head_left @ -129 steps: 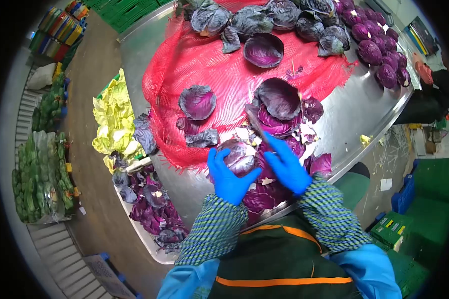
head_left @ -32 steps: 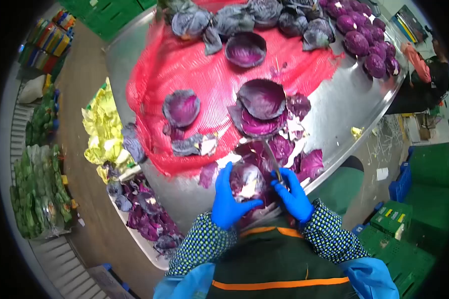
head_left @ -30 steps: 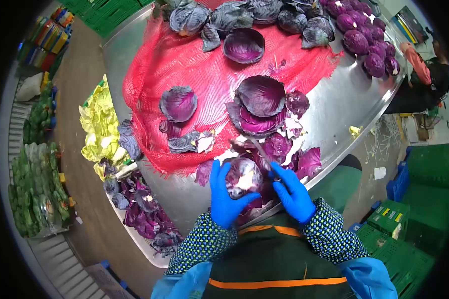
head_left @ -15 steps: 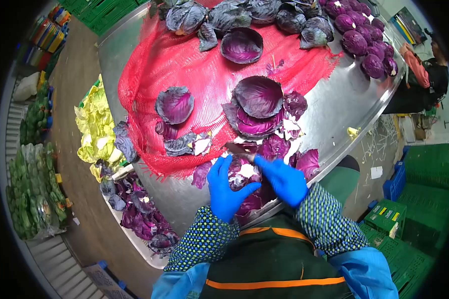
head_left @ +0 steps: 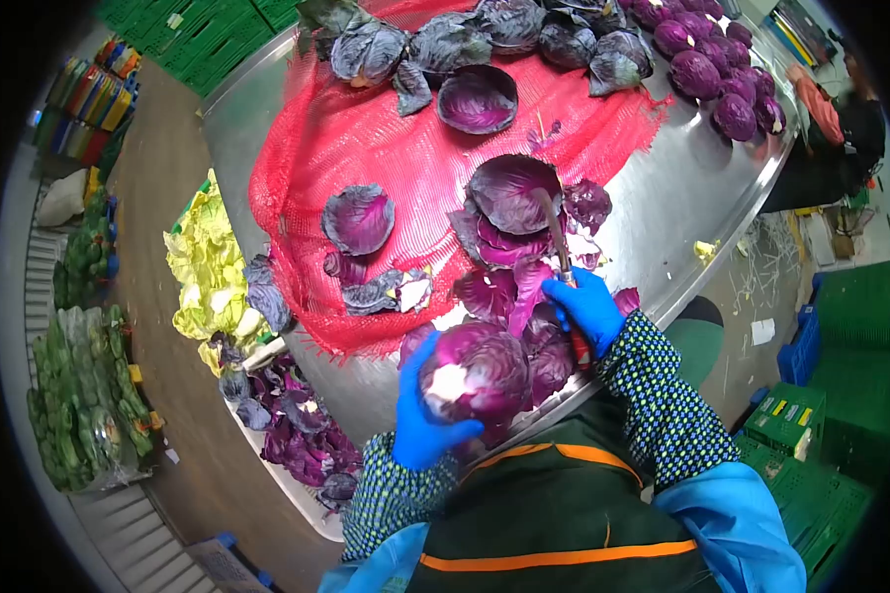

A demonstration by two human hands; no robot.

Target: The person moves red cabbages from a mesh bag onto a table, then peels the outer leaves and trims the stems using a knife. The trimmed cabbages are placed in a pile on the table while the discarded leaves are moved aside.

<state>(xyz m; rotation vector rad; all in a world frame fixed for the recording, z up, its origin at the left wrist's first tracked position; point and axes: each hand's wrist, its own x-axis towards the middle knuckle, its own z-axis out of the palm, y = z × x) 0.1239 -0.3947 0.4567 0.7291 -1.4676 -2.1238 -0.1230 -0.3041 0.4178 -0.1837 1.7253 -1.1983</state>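
Observation:
My left hand (head_left: pixel 423 410), in a blue glove, is wrapped round the near side of a red cabbage (head_left: pixel 487 358); its pale cut stem end faces toward me. My right hand (head_left: pixel 590 314), gloved too, grips a knife (head_left: pixel 554 225) with a red handle, its blade pointing away from me. A loose purple leaf (head_left: pixel 529 292) lies by the right fingers. Beyond, cupped outer leaves (head_left: pixel 514 191) and trimmed scraps are heaped on the metal table (head_left: pixel 653 198). More leaves lie under and beside the cabbage.
Red netting (head_left: pixel 415 163) covers much of the table. Untrimmed cabbages (head_left: pixel 450 42) line the far edge; trimmed cabbages (head_left: pixel 697 74) are piled far right. A white tub (head_left: pixel 311 504) of purple leaves stands at left. Green crates (head_left: pixel 781 420) are stacked right, and a person (head_left: pixel 841 128) is beyond.
My left hand has raised the cabbage toward me and turned it. My right hand, with the knife, has moved away from it, up and to the right, and the blade now points forward.

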